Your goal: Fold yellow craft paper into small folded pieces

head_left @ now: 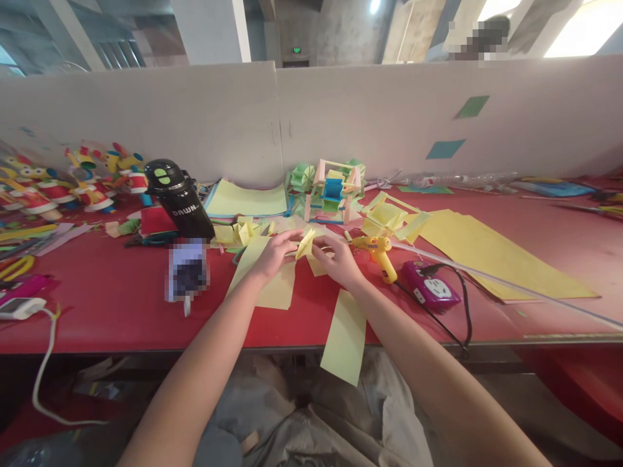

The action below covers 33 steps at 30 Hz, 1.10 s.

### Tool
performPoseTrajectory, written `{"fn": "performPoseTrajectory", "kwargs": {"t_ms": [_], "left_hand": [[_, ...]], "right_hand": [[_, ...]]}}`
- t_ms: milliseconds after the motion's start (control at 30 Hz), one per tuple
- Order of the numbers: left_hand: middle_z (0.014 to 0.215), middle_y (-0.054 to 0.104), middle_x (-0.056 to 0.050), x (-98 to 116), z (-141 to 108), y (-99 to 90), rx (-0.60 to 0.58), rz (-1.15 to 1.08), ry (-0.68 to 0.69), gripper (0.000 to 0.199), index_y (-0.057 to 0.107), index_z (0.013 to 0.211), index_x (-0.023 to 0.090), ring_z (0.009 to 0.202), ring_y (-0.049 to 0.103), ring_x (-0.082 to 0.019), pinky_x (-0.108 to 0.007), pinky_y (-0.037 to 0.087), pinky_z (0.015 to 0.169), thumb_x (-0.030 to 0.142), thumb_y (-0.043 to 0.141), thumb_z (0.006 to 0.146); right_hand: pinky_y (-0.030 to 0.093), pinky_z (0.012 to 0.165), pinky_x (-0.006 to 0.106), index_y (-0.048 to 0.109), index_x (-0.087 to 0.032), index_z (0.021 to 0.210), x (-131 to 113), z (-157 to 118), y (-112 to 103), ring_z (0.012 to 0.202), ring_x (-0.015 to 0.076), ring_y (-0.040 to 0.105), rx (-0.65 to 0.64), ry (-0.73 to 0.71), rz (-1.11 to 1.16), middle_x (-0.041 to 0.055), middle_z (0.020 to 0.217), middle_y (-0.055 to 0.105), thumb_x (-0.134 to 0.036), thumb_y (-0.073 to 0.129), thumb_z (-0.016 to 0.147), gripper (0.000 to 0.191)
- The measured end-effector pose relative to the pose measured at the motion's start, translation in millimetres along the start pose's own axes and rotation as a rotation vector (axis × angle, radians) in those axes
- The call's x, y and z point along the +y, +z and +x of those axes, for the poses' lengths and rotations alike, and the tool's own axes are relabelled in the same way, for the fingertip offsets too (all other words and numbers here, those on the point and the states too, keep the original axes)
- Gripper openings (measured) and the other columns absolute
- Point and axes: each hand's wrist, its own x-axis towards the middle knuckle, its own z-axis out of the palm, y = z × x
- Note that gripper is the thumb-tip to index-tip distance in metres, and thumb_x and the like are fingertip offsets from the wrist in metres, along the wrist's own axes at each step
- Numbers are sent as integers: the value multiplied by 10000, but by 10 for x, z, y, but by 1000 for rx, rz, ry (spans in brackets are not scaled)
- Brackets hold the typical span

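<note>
Between my two hands is a small folded piece of yellow paper [305,244], tilted upward to the right. My left hand [278,254] closes on its left side with the fingertips. The fingers of my right hand [337,258] pinch it from the right. Beneath the hands lie pale yellow paper sheets [277,285] on the red table. A loose strip of yellow paper [344,337] juts over the table's front edge, by my right forearm. Just right of my right hand rests a yellow glue gun [382,256], a long clear glue stick [467,269] close to it.
A purple power socket [431,285] with a black cord sits at right, before large yellow sheets [491,253]. Behind the hands stands a paper-and-stick model [333,191]. A black bottle [179,198] and a phone [187,271] are at left, with paper figures [92,188] beyond.
</note>
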Motion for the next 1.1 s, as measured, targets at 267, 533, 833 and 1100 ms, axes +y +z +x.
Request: {"fn": "performPoseTrajectory", "kwargs": {"t_ms": [267,533,833,1100], "left_hand": [[1285,602,-107,-21,-14,25,40,61,17,559,626,1239,188,1130,599,-266,-340,530,868,396,758,738],[1221,657,-114,-69,49,1,104,13,-41,426,672,1084,160,1103,618,-252,-322,502,861,186,716,661],[1215,661,-123,-94,32,-13,80,145,-27,470,667,1184,193,1008,647,-254,-335,523,774,228,679,716],[1372,564,-134,-81,6,15,88,246,42,608,615,1273,231,1294,479,-301,-327,517,825,210,742,678]], "right_hand": [[464,975,448,696,-229,907,17,-16,-1,1047,254,611,-38,-196,-203,81,1066,672,-414,694,833,199],[413,1047,541,721,-228,833,129,-19,3,1231,317,483,-59,-257,-343,97,1280,579,-174,694,722,126],[268,1133,628,750,-252,837,110,-28,9,1462,369,226,-59,-214,-410,46,1513,406,-110,611,746,219],[228,1127,644,709,-231,784,14,-51,4,1471,390,206,-20,-200,-459,38,1555,364,-135,630,719,140]]}}
